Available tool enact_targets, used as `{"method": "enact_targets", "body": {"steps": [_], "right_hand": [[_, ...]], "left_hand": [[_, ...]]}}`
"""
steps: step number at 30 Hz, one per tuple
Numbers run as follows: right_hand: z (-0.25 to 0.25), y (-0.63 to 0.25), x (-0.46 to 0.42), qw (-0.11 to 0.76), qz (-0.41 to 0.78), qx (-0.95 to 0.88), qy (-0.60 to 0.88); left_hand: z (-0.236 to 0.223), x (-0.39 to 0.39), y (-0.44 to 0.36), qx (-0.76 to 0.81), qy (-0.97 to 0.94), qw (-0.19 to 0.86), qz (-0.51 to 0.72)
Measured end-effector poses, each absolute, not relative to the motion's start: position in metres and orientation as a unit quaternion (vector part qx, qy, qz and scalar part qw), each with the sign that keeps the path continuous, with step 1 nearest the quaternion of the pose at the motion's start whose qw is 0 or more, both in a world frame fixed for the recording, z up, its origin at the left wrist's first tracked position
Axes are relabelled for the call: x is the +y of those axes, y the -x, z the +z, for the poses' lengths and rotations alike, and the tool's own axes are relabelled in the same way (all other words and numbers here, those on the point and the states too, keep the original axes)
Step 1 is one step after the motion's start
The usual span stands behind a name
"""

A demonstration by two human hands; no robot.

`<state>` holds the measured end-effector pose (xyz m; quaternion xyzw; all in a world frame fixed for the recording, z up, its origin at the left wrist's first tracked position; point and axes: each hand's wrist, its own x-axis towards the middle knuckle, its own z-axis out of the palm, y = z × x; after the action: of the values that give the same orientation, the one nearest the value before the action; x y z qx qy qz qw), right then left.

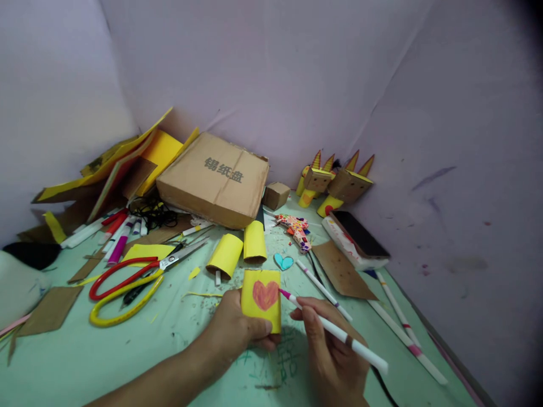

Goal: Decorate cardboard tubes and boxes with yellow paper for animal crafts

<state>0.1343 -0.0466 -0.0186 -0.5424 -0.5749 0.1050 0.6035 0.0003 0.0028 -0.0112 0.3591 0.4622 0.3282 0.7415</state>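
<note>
My left hand (237,325) is closed around a yellow cardboard tube (250,277), its thumb pressed on the lower front. A pinkish-red heart (266,295) is coloured on the tube's face. In my right hand (328,345) is a white marker pen (339,332), its magenta tip at the right edge of the heart; I cannot tell whether the tip touches. Just beyond lie two more yellow tubes, one on its side (227,253) and one nearer upright (255,242). A small teal heart cutout (283,261) rests to their right.
Scissors (127,282) with red and yellow handles lie at left, near several markers (121,243). A cardboard box (212,181) stands behind. A patterned glue gun (294,226), a phone (360,233) and cardboard figures (348,183) are at right. More markers (407,339) lie lower right.
</note>
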Motion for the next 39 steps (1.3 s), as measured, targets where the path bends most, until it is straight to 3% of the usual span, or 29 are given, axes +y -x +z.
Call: {"method": "enact_targets", "body": {"steps": [7,39], "right_hand": [[-0.0196,-0.1424,-0.0469,0.566,0.088,-0.623,0.532],[-0.0186,-0.1388,-0.0476,0.578,0.116,-0.622,0.516]], "left_hand": [[-0.0077,0.0019,0.001,0.445,-0.387,0.74,0.323],[-0.0128,0.0013,-0.0005,0.462,-0.412,0.717,0.321]]}}
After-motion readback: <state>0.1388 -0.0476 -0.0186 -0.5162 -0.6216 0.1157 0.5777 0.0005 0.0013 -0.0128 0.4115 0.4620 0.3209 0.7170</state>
